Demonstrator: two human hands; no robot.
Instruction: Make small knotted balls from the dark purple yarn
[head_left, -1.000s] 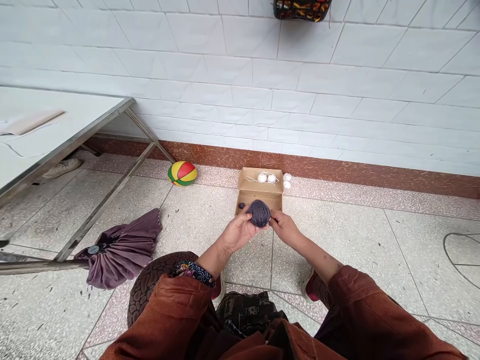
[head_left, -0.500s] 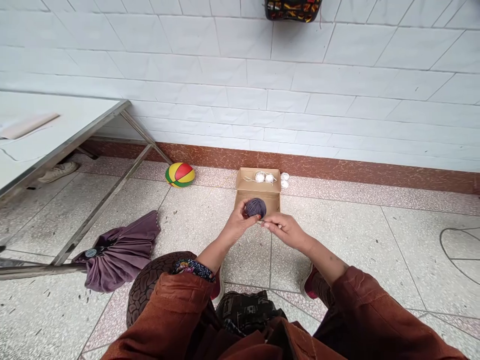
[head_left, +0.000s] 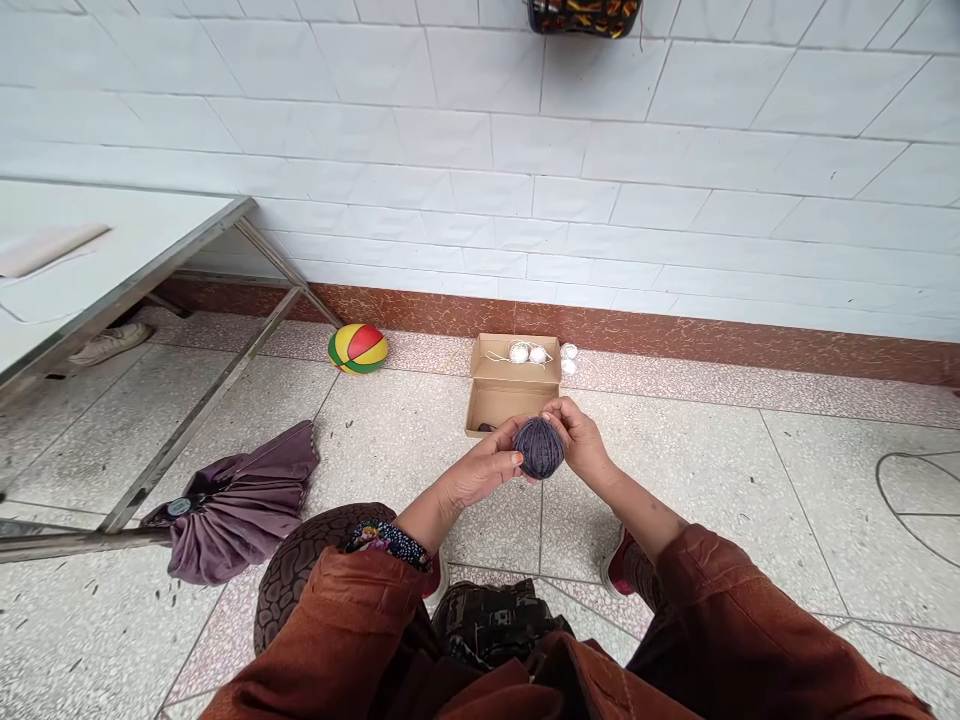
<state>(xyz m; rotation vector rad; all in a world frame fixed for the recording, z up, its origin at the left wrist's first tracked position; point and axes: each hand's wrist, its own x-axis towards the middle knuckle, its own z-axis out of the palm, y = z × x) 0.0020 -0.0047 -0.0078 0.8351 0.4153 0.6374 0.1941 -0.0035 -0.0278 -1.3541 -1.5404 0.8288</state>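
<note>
"While the left hand (head_left: 484, 473) grips the dark yarn ball (head_left: 539, 449), what is the right hand (head_left: 583, 440) doing?"
"Its bent fingers sit at the ball's upper right edge; whether they pinch it, I cannot tell."
"Where's the ball?"
"Above the floor (head_left: 405, 425), near the open cardboard box (head_left: 511, 401)."

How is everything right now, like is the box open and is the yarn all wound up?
Dark yarn ball: wound up, off the floor
Left hand: curled around the yarn
Right hand: fingers bent at the yarn's edge
Cardboard box: open
Two white balls: in the box's far half, loose ends showing
Colourful ball: resting on the floor
Purple cloth: gathered in folds
</note>
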